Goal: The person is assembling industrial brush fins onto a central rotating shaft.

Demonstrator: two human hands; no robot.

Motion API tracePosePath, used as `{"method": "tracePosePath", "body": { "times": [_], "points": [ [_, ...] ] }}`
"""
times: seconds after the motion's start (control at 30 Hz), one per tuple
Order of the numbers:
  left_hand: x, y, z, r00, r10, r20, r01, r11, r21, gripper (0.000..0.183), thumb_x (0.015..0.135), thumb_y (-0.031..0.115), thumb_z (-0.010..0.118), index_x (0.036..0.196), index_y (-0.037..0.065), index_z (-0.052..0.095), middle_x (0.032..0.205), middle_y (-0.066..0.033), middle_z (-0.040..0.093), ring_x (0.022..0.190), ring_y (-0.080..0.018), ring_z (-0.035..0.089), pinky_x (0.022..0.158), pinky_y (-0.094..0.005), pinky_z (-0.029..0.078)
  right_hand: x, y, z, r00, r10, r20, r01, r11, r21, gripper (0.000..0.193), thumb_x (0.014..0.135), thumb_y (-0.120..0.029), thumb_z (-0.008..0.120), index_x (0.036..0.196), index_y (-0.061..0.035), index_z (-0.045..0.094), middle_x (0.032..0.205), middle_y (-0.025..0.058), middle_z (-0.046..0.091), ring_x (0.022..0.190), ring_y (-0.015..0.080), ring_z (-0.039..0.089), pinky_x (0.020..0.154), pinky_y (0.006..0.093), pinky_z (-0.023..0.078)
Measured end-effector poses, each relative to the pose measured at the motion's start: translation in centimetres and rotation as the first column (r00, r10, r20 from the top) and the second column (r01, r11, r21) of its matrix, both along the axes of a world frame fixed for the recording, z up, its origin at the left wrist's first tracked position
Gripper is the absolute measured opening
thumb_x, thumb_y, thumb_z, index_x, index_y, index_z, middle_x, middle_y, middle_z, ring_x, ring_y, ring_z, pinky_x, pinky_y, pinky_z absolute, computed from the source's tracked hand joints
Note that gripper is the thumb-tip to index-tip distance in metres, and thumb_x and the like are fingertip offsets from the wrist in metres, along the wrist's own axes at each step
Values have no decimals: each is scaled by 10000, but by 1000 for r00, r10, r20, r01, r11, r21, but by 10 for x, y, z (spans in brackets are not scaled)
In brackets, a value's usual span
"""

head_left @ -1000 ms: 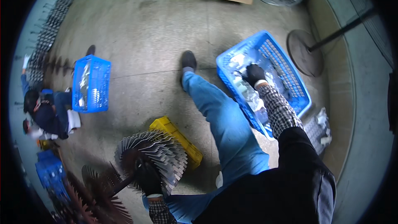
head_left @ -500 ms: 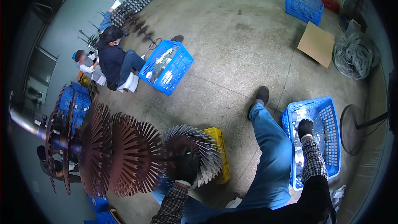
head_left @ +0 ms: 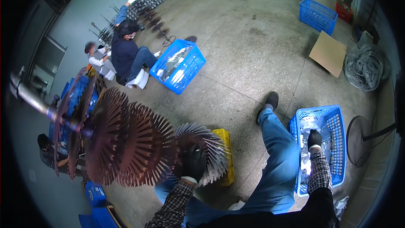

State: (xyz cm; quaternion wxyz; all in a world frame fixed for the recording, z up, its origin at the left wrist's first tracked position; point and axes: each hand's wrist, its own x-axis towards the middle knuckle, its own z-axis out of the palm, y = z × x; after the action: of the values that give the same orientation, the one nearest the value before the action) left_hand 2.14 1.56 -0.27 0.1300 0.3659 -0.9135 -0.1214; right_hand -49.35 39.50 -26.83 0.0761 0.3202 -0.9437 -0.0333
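A long rack (head_left: 141, 143) of brown round discs with radiating slats runs across my left side on a metal shaft. Its nearest disc carries grey metal strips (head_left: 217, 152) around the edge. My left hand (head_left: 194, 161), in a black glove, is closed against the dark middle of that end of the rack. My right hand (head_left: 314, 138), also black-gloved, reaches into a blue basket (head_left: 342, 156) beside my right leg. Its fingers are curled down over shiny flat metal pieces (head_left: 310, 122); what lies inside the grip is hidden.
A yellow crate (head_left: 229, 160) stands behind the rack's end. Farther off, a seated person (head_left: 126, 52) is beside another blue basket (head_left: 179, 69). Cardboard (head_left: 328, 53) and coiled wire (head_left: 363, 67) lie at the right, near a round-based stand (head_left: 358, 139).
The view has shifted slightly, so the far floor things appear farther right. The rack has turned or swung a little. My right hand remains in the basket, slightly lower in the picture.
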Motion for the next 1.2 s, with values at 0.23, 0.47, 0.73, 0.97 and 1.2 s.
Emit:
{"method": "tracePosePath", "body": {
  "times": [0.23, 0.47, 0.73, 0.97, 1.2],
  "points": [
    [30, -5, 14, 990, -130, 56, 136, 983, -123, 338, 1045, 118, 457, 1273, -47, 644, 1342, -237, 639, 1209, -404, 598, 1098, -457, 441, 18, -63, 171, 916, 266, 300, -46, 814, -579, 468, 909, -235, 627, 1304, 7, 694, 1264, 191, 731, 1087, 359, 703, 974, 417, 533],
    [-4, 31, 80, 996, -64, -61, 70, 992, 107, 330, 1066, 162, 503, 1304, -19, 642, 1271, -194, 664, 1151, -359, 637, 1046, -426, 485, 136, -120, 304, 669, 665, 331, -128, 542, -831, 661, 739, -19, 746, 1385, 32, 621, 1349, 199, 682, 1158, 372, 684, 1050, 429, 528],
    [-43, 78, 100, 929, -158, -335, 306, 837, 454, 255, 1055, 210, 575, 1178, -1, 650, 1017, -137, 687, 867, -260, 642, 821, -381, 526, 270, -189, 319, 353, 885, 303, -71, 348, -935, 506, 885, -70, 688, 1378, 23, 623, 1330, 187, 667, 1138, 324, 663, 986, 377, 524],
    [-26, 79, 105, 884, 394, -253, 81, 403, 912, 357, 1097, 343, 530, 1045, 19, 671, 823, -61, 671, 655, -171, 596, 625, -321, 484, 282, -187, 351, 390, 799, 458, -19, 505, -863, 462, 901, -131, 739, 1334, -3, 640, 1265, 157, 673, 1057, 303, 674, 975, 374, 524],
    [-37, 74, 86, 907, 410, -100, 15, 207, 978, 394, 1101, 358, 503, 961, 40, 688, 754, -33, 656, 593, -123, 562, 532, -259, 406, 294, -181, 385, 453, 872, 185, -779, 488, -393, 366, 943, -283, 682, 1217, -41, 666, 960, 116, 673, 785, 290, 649, 735, 397, 521]
  ]
}}
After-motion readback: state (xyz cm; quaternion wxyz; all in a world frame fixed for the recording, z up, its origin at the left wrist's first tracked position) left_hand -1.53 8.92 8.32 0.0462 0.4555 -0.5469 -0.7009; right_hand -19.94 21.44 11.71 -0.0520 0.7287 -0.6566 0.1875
